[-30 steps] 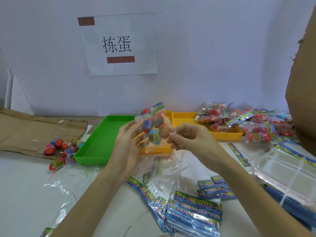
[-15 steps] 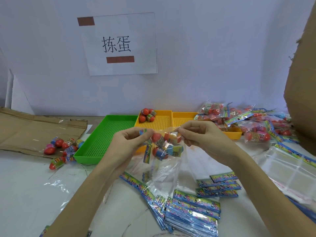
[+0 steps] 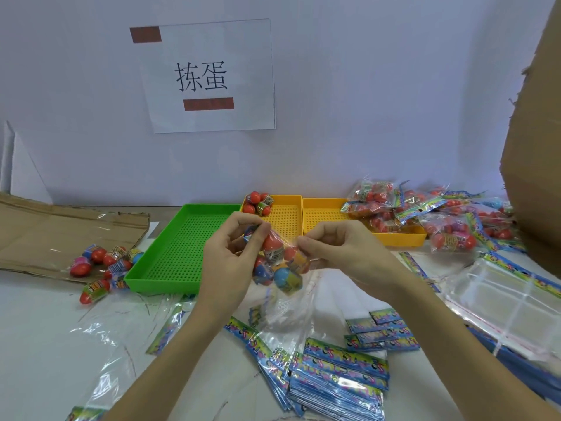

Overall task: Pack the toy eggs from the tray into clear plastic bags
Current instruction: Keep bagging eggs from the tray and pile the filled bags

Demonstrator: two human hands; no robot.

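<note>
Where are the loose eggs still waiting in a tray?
In the head view, a few eggs sit in the far left corner of the yellow tray, just beyond the left hand, beside the green tray.

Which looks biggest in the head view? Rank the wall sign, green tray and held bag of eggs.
1. Wall sign
2. Green tray, close to the sign; its nearness leaves this unsure
3. Held bag of eggs, clearly smallest

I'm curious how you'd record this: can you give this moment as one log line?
step: closing bag | left hand: pinches bag top | right hand: pinches bag top | toy eggs: inside | yellow tray: few eggs left
</note>
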